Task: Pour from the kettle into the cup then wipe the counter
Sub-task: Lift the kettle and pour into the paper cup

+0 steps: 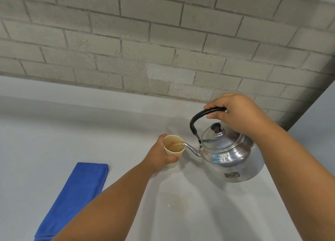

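Note:
A shiny metal kettle [230,155] with a black handle is tilted to the left, lifted off the grey counter [54,132]. My right hand [237,112] is closed around its handle. The spout tip sits at the rim of a small beige paper cup [173,150], and a thin brownish stream runs into it. The cup holds brown liquid. My left hand [161,154] grips the cup from its left side. A folded blue cloth [76,199] lies flat on the counter at the lower left, apart from both hands.
A faint brownish wet stain [179,202] marks the counter in front of the cup. A grey brick wall [163,41] runs along the counter's back edge. A dark vertical edge [308,102] closes the right side.

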{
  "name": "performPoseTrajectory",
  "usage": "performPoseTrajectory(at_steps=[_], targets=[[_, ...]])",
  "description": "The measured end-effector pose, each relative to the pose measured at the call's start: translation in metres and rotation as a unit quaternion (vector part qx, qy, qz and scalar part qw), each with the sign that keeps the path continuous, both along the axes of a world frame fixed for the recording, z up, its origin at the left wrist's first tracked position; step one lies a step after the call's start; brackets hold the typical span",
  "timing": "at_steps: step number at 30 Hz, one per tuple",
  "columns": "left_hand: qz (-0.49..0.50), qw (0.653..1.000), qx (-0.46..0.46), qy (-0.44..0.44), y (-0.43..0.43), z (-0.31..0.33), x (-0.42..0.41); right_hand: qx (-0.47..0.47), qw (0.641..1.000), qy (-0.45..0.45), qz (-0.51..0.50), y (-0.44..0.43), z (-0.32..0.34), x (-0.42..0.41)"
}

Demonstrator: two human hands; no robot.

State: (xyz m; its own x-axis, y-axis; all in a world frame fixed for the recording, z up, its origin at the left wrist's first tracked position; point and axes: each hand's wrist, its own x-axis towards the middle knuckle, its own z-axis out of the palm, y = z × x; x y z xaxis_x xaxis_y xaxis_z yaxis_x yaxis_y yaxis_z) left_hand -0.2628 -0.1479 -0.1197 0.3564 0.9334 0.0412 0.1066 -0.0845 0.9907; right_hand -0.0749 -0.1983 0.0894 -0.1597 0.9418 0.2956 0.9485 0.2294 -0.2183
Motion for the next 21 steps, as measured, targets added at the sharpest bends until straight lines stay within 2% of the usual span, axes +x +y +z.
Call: performPoseTrajectory(at_steps=[21], targets=[[0.008, 1.000, -0.002, 0.025, 0.0034, -0.0038, 0.0003, -0.015, 1.000, -0.025, -0.008, -0.0012, 0.0081, -0.0062]])
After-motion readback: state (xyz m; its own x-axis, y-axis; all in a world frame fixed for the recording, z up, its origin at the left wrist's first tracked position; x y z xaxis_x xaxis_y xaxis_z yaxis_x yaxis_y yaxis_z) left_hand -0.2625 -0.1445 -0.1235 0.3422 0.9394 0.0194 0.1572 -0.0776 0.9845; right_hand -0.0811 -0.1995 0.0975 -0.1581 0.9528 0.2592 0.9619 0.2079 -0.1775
